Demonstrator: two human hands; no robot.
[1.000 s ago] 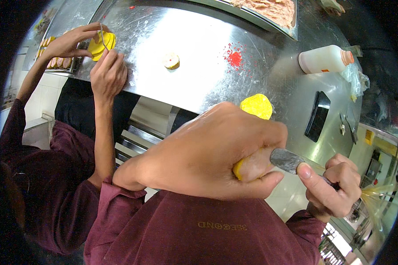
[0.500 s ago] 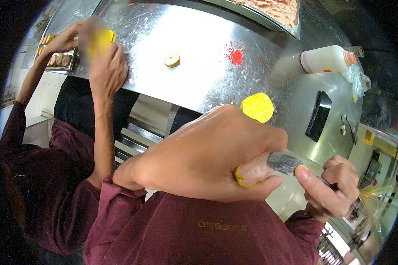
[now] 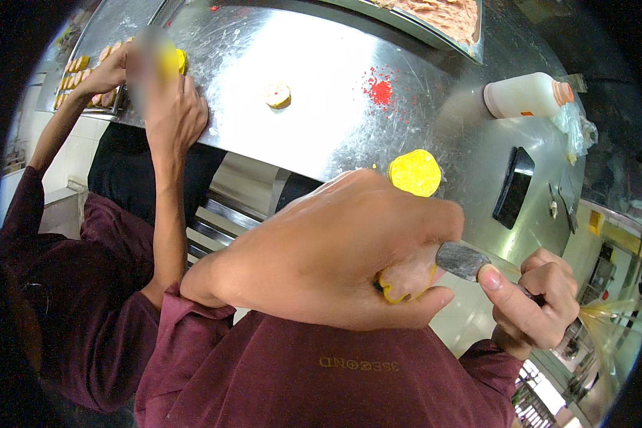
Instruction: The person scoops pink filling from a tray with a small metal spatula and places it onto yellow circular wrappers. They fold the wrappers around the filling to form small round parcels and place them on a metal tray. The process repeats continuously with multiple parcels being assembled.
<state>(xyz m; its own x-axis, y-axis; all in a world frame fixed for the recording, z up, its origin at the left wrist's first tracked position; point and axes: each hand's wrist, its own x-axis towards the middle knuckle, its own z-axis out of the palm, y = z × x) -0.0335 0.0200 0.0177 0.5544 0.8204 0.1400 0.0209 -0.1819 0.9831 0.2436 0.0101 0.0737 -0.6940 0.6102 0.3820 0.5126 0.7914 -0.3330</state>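
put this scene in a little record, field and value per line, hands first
left hand: curled around a filled yellow wrapper
right hand: holds a dark flat spatula, its tip at the pale filling
table: yellow wrapper stack, small filled piece, scattered red bits
right side: orange-capped white bottle, dark flat slab
far side: pink paste in a tray
co-worker's hands: upper left, partly blurred

The head view is a wide fisheye facing down, close above the left hand (image 3: 335, 250) and right hand (image 3: 538, 299), with the table (image 3: 321, 118) farther.
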